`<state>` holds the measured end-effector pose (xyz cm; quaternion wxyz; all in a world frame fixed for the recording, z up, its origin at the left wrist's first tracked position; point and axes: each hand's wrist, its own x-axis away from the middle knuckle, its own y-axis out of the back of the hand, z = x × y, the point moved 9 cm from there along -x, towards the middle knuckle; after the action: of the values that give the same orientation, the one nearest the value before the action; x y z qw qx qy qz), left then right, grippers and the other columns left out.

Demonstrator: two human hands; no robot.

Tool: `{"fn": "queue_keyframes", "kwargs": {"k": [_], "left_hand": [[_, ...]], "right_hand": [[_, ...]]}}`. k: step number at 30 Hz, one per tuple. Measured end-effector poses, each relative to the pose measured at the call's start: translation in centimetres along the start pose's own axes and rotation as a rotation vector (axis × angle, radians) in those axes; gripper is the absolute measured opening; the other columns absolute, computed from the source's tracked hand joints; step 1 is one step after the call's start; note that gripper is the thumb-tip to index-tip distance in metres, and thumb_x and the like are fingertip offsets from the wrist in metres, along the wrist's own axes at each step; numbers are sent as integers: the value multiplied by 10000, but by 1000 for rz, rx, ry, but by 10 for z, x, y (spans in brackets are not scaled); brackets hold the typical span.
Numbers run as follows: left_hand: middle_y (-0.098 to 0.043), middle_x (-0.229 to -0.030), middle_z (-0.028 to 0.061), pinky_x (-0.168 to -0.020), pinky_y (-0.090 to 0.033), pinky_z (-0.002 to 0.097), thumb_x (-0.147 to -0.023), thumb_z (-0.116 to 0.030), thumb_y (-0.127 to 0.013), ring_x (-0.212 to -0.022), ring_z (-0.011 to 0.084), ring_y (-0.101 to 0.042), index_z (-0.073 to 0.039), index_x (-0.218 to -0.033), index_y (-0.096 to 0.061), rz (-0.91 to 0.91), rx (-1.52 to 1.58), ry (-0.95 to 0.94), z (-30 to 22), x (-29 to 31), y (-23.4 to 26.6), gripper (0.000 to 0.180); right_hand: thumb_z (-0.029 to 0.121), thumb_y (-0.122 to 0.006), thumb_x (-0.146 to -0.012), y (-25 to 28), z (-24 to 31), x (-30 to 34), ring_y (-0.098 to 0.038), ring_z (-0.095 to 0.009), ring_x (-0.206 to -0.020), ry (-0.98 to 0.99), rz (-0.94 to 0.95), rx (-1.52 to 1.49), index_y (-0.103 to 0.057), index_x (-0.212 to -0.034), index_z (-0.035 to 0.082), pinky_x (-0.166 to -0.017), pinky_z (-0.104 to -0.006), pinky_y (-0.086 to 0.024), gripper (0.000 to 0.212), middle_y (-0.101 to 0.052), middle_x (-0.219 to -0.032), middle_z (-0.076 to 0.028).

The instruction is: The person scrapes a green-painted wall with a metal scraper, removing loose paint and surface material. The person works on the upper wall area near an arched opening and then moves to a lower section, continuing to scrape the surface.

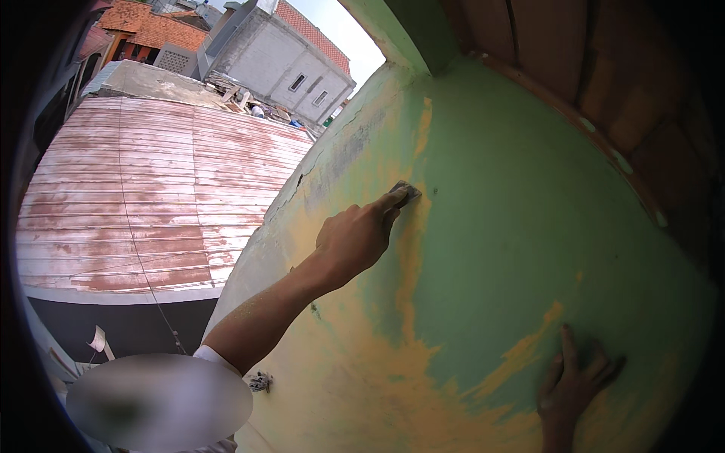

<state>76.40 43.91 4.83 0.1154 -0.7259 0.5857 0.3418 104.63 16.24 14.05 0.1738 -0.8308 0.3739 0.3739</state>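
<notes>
My left arm reaches up from the lower left across a curved-looking green wall [513,211]. My left hand [353,235] grips a small, flat, dark grey pad [408,194], like folded sandpaper, pressed against the wall beside a yellow-orange worn streak [411,264]. Index finger and thumb hold the pad; the other fingers are curled underneath. At the lower right, my right hand [574,375] rests against the wall with its fingers spread and nothing visible in it. Yellow patches show through the green around and below both hands.
Cracked, greyish plaster [343,155] marks the wall's left edge. Beyond it lies a rusty corrugated roof [143,196], lower down, with a thin cable across it. A brown wooden ceiling [604,68] and a green beam [415,34] bound the top. A blurred patch [158,402] covers the lower left.
</notes>
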Motion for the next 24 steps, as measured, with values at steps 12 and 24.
{"fn": "queue_keyframes", "kwargs": {"k": [12, 24], "left_hand": [[-760, -1054, 150, -789, -563, 489, -1099, -326, -448, -912, 376, -725, -283, -1426, -609, -115, 21, -111, -41, -89, 46, 367], [-742, -873, 181, -667, -543, 512, -1099, -310, -461, -751, 389, -717, -243, -1430, -582, -61, -92, -45, 3, -26, 6, 358]], "right_hand": [[335, -432, -1035, 3, 0, -3, -408, -474, -1287, -7, -2, 31, -631, -1409, 248, -1169, -758, -176, 433, -436, -1272, -220], [336, -427, -1036, 0, -3, 0, -423, -459, -1276, -14, -42, 54, -633, -1403, 245, -1169, -766, -181, 431, -443, -1264, -216]]}}
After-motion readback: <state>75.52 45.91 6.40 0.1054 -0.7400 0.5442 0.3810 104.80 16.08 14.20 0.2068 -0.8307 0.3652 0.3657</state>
